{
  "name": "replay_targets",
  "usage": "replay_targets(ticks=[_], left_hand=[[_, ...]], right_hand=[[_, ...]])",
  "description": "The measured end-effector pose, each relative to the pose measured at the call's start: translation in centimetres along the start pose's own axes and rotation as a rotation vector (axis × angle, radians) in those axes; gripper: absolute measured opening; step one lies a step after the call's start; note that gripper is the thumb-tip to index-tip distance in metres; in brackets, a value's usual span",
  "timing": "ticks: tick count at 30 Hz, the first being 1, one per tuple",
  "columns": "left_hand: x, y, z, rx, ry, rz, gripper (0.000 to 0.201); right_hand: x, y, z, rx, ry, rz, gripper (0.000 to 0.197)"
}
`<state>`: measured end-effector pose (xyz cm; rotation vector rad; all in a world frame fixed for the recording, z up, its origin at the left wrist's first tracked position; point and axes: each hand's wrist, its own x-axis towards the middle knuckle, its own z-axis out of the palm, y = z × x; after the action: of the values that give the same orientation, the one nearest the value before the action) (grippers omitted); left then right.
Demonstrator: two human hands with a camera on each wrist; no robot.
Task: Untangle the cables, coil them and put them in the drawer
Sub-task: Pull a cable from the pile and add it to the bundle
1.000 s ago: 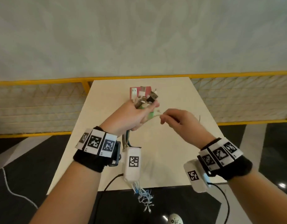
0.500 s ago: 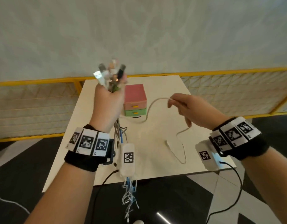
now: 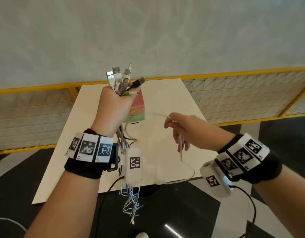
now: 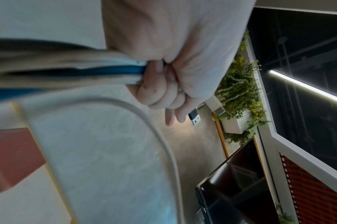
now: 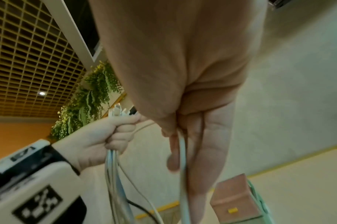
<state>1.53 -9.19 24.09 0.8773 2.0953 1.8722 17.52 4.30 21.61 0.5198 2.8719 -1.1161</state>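
White cable [image 3: 180, 148] is the one I'm working free: my right hand [image 3: 186, 129] has it pinched btwn thumb and fingers [image 5: 173, 157], and it arcs back to the bundle [image 3: 121, 83] in my left hand [image 3: 114, 109]. Left fist is curled tight round the bundle just below the plugs, held up above the counter [image 3: 165, 100] toward its far-left part. Plugs fan out on top; loose ends hang past the near edge in a snarl [image 3: 131, 203].

To do this well, imo: keep the left grip firm so the other plugs don't slide, and draw the white one out slow and steady, sideways away from the fist, not jerked. If it catches, ease back and shake the hanging strands rather than haul, since thin leads knot tighter under pull. Once clear, coil it in loose loops.

Materials etc: white cable is smooth round rubbery stuff, limp, bends easy. Bundle has white, grey, black leads plus one flat-looking blue one [image 4: 98, 71]; plugs are metal USB tips w/ hard plastic shells, one green. Drawer box [image 5: 235, 201] sits behind my left hand near the counter's far edge, boxy, matte pink over green, small yellow pulls; drawers look closed. Counter is pale, flat, matte.
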Motion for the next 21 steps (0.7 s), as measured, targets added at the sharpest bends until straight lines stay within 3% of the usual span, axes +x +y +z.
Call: replay_targets(ticks=[2, 4, 6, 8, 13, 16, 19, 21], left_hand=[[-0.6, 0.3, 0.5, -0.015, -0.066, -0.005, 0.016], [-1.3, 0.5, 0.9, -0.04, -0.131, -0.039, 0.035], [-1.8, 0.4, 1.2, -0.078, -0.175, -0.071, 0.049], [-2.1, 0.3, 1.6, -0.147, -0.203, -0.087, 0.053], [-2.5, 0.3, 2.5, -0.084, -0.284, 0.03, 0.047], [-2.6, 0.9, 2.5, -0.109, -0.316, 0.059, 0.048], [-2.4, 2.1, 1.8, -0.238, -0.285, 0.06, 0.048], [-2.3, 2.5, 1.1, -0.299, -0.256, 0.046, 0.048]], right_hand=[[-0.1, 0.9, 0.8, -0.156, -0.081, 0.045, 0.037], [-0.2, 1.8, 0.9, -0.343, -0.189, 0.089, 0.073], [-0.5, 2.0, 0.3, -0.375, -0.266, 0.089, 0.098], [-0.5, 1.6, -0.2, -0.356, -0.296, 0.056, 0.108], [0.6, -0.5, 0.5, -0.205, -0.189, -0.116, 0.083], [1.5, -0.7, 2.5, -0.056, -0.275, -0.161, 0.059], [2.3, 1.9, 5.9, -0.133, -0.369, -0.163, 0.027], [2.3, 4.0, 7.4, -0.137, -0.381, -0.118, 0.017]])
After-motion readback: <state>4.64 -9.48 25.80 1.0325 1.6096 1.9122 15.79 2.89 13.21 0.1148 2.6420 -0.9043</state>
